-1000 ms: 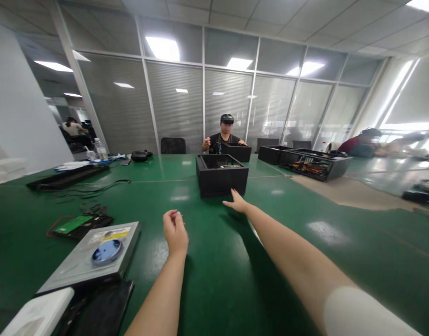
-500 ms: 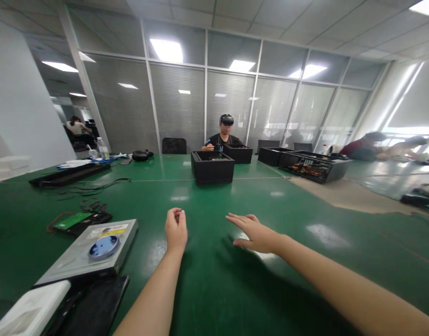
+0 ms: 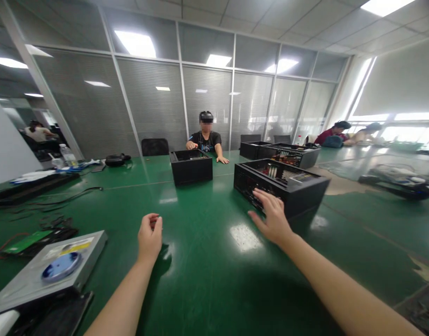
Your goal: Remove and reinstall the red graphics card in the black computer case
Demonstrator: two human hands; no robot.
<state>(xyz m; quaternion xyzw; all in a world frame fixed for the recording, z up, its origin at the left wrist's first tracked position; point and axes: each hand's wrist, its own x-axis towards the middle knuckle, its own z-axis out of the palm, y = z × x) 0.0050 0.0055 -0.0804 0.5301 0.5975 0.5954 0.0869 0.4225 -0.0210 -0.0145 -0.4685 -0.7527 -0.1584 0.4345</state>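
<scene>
My right hand point(image 3: 272, 218) is open with its fingers stretched out, at the near side of a black computer case point(image 3: 305, 193). Its fingertips overlap the case's side in view; whether they touch cannot be made out. The case stands open at the top, and metal parts show inside. My left hand point(image 3: 150, 240) hovers over the green table point(image 3: 196, 266) with fingers curled towards the thumb. What it holds, if anything, is hidden. To its left lie a silver optical drive point(image 3: 90, 247) and a blue round roll or disc point(image 3: 62, 267) on top of it.
Another black case point(image 3: 191, 170) stands ahead, in front of a seated co-worker point(image 3: 205, 137) whose hand lies on the table. More black cases point(image 3: 258, 150) stand farther right. A green circuit board point(image 3: 28, 241) and cables point(image 3: 84, 190) lie left. Other people point(image 3: 335, 134) sit far right.
My view has turned right. The case formerly beside the co-worker has come across the table to my right hand, which has moved to it. The co-worker's arm is now stretched onto the table.
</scene>
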